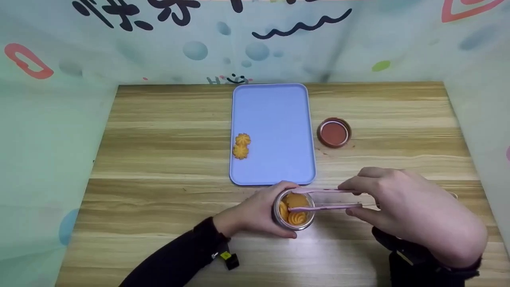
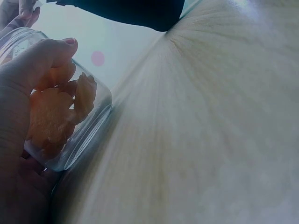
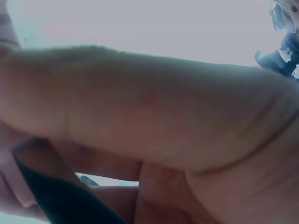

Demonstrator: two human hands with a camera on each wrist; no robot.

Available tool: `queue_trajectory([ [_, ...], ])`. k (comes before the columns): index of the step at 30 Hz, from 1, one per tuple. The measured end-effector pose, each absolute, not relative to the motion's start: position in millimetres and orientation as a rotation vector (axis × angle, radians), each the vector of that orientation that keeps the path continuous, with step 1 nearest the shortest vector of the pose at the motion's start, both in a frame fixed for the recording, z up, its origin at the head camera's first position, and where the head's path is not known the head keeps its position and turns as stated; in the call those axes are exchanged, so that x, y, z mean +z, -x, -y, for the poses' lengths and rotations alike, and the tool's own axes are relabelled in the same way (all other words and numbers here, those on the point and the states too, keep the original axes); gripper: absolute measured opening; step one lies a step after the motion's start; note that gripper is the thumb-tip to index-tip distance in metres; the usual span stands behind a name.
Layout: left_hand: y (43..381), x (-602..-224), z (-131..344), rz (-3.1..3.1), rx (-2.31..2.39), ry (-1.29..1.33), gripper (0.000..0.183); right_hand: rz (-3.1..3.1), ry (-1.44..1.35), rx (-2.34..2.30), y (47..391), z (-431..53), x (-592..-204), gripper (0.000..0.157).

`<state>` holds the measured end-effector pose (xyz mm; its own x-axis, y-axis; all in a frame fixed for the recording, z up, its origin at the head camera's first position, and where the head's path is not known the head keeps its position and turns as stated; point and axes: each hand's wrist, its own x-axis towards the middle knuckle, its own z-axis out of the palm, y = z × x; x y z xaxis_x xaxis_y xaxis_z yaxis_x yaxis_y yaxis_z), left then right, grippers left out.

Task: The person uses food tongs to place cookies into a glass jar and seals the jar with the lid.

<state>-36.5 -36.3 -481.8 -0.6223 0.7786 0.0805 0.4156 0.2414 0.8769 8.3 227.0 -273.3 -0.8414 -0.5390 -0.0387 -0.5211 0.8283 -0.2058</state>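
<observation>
With left hand (image 1: 259,213), grips a clear jar (image 1: 297,228) of swirled cookies (image 1: 297,218) just beside the near edge of a blue tray (image 1: 275,119); with right hand (image 1: 414,209), pinches pink tongs (image 1: 326,207) by the jar's mouth. Has two ridged biscuits (image 1: 240,151) on the tray's left side, red-brown lid (image 1: 334,133) to its right.

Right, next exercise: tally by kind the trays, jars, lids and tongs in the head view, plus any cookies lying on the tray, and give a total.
Tray: 1
Jar: 1
Lid: 1
Tongs: 1 pair
Cookies on the tray: 2
Total: 6
</observation>
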Motion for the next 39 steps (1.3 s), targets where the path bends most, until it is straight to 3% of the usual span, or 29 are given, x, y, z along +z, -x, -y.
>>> queue_trajectory([
  [19, 35.4, -472.2, 35.9, -2.12, 1.341, -1.077, 0.099, -2.849, 0.978, -0.361, -11.3, -228.7, -276.0, 0.024],
  [24, 31.9, -455.0, 35.9, -2.119, 1.357, -1.064, 0.096, -2.84, 0.921, -0.307, -13.0, -223.6, -275.7, 0.023],
  [39, 32.5, -454.4, 36.2, -2.105, 1.353, -1.055, 0.097, -2.836, 0.834, -0.256, -11.3, -210.7, -277.5, 0.028],
])
